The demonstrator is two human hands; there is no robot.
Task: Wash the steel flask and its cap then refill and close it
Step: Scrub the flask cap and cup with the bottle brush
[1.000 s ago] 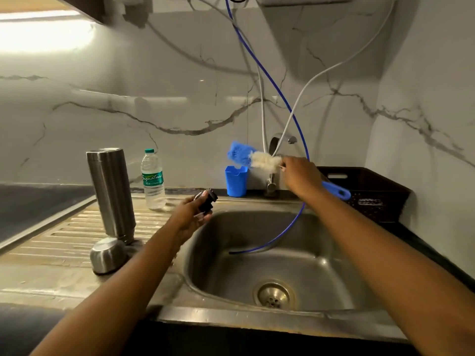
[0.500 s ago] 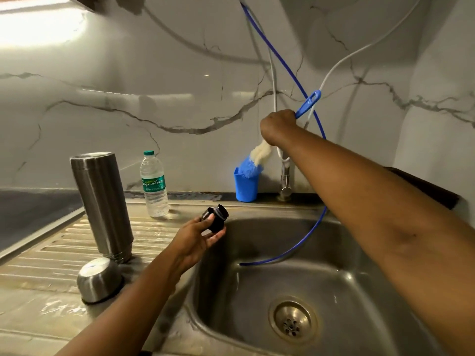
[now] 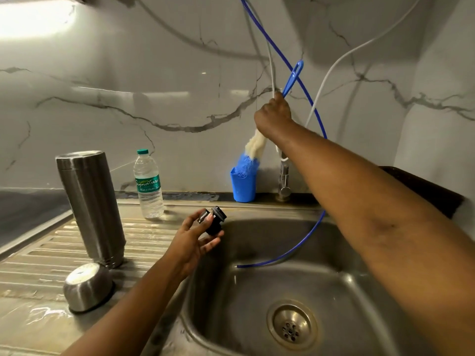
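Tips the once-level brush (image 3: 253,150) head-down into the blue cup (image 3: 243,187), right hand (image 3: 273,116) gripping; pinches cap (image 3: 214,222) in left hand (image 3: 191,242); probably done scrubbing.

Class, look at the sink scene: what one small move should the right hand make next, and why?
Probably lower the brush fully into the blue cup and let go. The right hand grips its handle, and the blue bristle tip is already in the cup's mouth. The left hand holds the black stopper by the sink, so freeing the right hand seems the likely aim.
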